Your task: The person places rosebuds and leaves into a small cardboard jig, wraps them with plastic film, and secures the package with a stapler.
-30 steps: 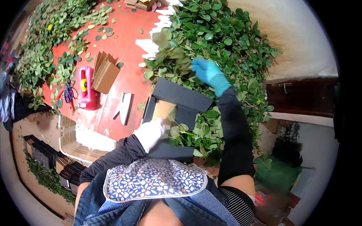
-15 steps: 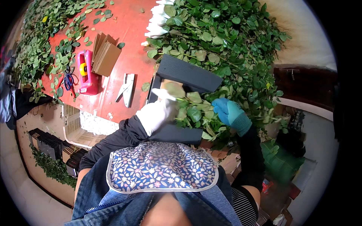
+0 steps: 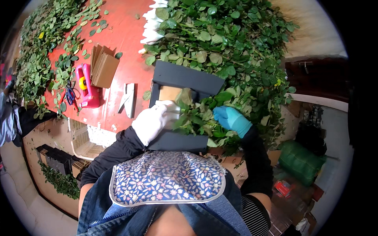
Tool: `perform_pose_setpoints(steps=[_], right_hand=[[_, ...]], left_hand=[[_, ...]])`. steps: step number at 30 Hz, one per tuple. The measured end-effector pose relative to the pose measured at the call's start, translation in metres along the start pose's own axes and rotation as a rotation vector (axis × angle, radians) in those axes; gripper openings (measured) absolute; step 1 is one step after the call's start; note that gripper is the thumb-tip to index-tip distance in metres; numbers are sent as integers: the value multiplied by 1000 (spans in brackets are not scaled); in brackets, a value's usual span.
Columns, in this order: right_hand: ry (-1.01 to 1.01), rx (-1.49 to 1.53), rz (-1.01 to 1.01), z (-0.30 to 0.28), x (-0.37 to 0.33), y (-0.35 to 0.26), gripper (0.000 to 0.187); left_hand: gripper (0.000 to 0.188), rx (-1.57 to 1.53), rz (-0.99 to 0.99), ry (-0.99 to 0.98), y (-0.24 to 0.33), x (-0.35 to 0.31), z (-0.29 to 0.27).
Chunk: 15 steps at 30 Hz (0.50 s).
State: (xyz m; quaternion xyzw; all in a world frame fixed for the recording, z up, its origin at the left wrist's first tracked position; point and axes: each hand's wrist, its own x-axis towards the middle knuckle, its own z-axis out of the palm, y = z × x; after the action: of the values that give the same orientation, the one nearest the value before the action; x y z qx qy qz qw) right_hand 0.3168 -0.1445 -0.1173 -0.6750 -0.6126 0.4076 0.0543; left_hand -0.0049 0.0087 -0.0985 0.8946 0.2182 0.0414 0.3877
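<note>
a bunch of leafy green stems lies at frame centre inside a dark grey frame, over a tan board showing in its opening. the left hand, in a white glove, is curled shut on the bunch's left side. the right hand, in a blue glove, is pressed into the leaves on the right; whether it is clamped on stems i cannot tell.

the bench is red. a big heap of leaves fills the upper right, touching the frame. on the left lie brown cards, a pink tape dispenser and pale snips, all well apart from the frame. more leaves line the far left edge.

bare red bench lies between the frame and the cards. the bench's near edge runs just below the frame, with a white crate underneath at lower left.
</note>
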Motion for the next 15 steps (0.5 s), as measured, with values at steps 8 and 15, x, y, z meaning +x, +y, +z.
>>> perform_pose_setpoints(steps=[8, 15], right_hand=[[-192, -113, 149, -2, 12, -11, 30], [398, -442, -274, -130, 23, -108, 29]], left_hand=[[39, 169, 141, 42, -16, 14, 6], [43, 253, 50, 33, -11, 11, 7]])
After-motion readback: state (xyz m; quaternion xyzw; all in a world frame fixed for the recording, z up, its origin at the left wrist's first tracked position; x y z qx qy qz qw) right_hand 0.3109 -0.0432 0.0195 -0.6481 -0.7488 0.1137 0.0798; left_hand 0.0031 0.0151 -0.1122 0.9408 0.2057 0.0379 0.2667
